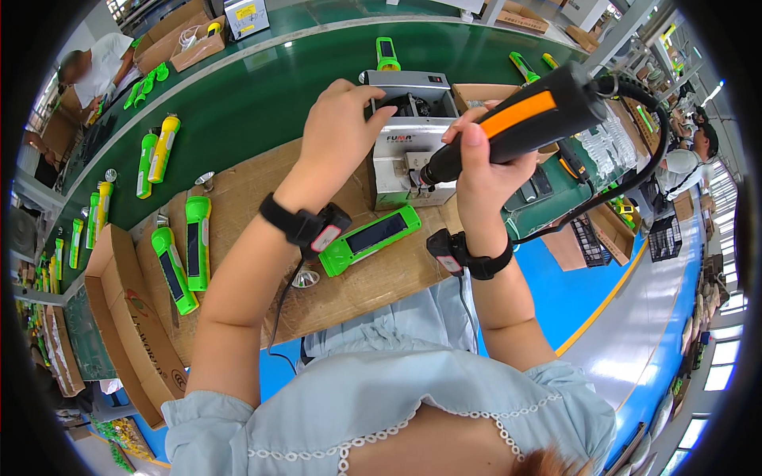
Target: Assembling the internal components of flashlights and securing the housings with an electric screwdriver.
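Workbench point(262, 111) seen from above, green-topped, with brown cardboard sheet point(246, 198) laid over the near part, perhaps as padding. Black screwdriver point(530, 129) with orange stripe, held in the right hand point(498, 176): fingers closed around the slimmer front portion, thumb against the side. Angled down and leftward, probably to line up the tip with the front of the grey metal box point(393, 168); contact there hard to judge. Left hand point(337, 127) at the box's upper left, thumb and forefinger a narrow gap apart beside the open top, nothing visible between. Cannot tell whether touching the rim; perhaps placed there to steady or reach in.

Green flashlight point(371, 240) lying slantwise on the sheet between the wrists, just in front of the metal box, apparently set there for easy reach. Silver reflector point(305, 278) near the lower left end. 2 more green flashlights point(174, 271) point(197, 242) side by side at left, likely parked away from the hands.

Bare cardboard between left forearm and those 2, bounded farther left by an open cardboard box point(131, 341). Near edge of the sheet close below the flashlight, so little room toward the lap. Cord point(660, 143) looping outside the right wrist, likely limiting swings rightward; blue floor point(548, 274) beyond.
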The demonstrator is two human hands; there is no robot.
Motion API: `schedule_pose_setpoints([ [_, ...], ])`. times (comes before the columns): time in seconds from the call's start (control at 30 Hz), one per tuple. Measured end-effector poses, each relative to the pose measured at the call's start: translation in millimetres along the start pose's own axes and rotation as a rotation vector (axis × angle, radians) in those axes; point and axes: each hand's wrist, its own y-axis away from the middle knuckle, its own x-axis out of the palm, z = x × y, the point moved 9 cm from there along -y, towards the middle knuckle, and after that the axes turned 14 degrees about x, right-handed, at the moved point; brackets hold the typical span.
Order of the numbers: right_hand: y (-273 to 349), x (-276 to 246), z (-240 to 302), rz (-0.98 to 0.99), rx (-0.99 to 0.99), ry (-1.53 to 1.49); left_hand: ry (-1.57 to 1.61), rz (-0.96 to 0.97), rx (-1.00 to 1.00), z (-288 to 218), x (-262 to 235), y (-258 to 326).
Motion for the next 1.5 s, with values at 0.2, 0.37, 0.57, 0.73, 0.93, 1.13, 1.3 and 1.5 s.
schedule_pose_setpoints([
  [0.2,-6,6,-11,0.099,0.004,0.221,-0.061,0.371,-0.053,-21,-24,81],
  [0.37,9,13,-17,0.19,0.288,-0.067,-0.099,0.64,-0.118,-15,8,168],
  [0.57,75,40,-6,0.421,0.4,-0.344,0.06,0.472,-0.084,-10,15,185],
  [0.73,98,51,-2,0.569,0.268,-0.306,0.0,0.4,-0.042,-16,11,190],
  [0.93,100,52,-7,0.56,0.391,-0.44,0.036,0.4,-0.062,-16,12,190],
  [1.13,103,58,-20,0.556,0.381,-0.391,0.056,0.337,-0.048,-11,8,186],
  [1.3,112,72,-16,0.457,0.409,-0.169,0.032,0.323,-0.014,-10,-1,182],
  [1.5,121,77,-23,0.641,0.371,-0.196,0.019,0.345,0.004,-16,5,185],
])
